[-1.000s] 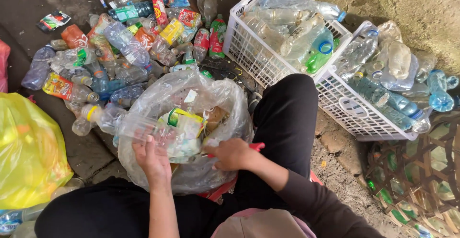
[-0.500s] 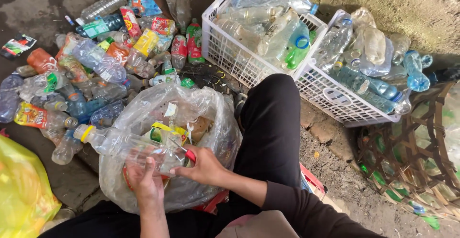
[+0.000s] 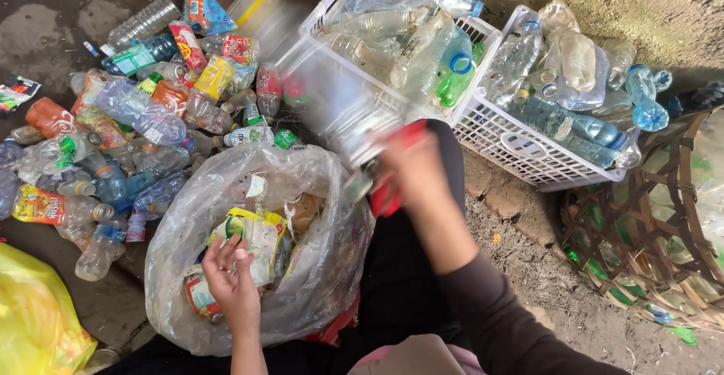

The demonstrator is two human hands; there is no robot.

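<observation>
Bottle (image 3: 332,103), clear plastic and blurred in motion, is up in my right hand (image 3: 411,165), held above and just short of the white crates; my fingers look closed around its lower end, along with something red I cannot make out. I judge it light, thin-walled and easy to dent, a bit slick, best gripped around the body or neck, not pinched hard. Past that hand, the nearer white crate (image 3: 354,81) is heaped with clear empty bottles, one green one among them. To the right of it a second white crate (image 3: 528,152) holds more clear and blue-tinted bottles, piled above the rim. Further right of my right hand, a woven basket (image 3: 641,224) shows bits of green and pale plastic through its slats; contents unclear. Under my left hand (image 3: 230,277) is a clear plastic bag (image 3: 317,269), its mouth open, with peeled labels and wrappers inside. My left hand is half open, fingers curled onto a yellow-and-green label (image 3: 256,235) at the bag's mouth. Beyond and left of that hand, a loose pile of labelled bottles (image 3: 143,118) is spread on the ground. Near my left elbow, a yellow bag (image 3: 34,318), contents hidden.
</observation>
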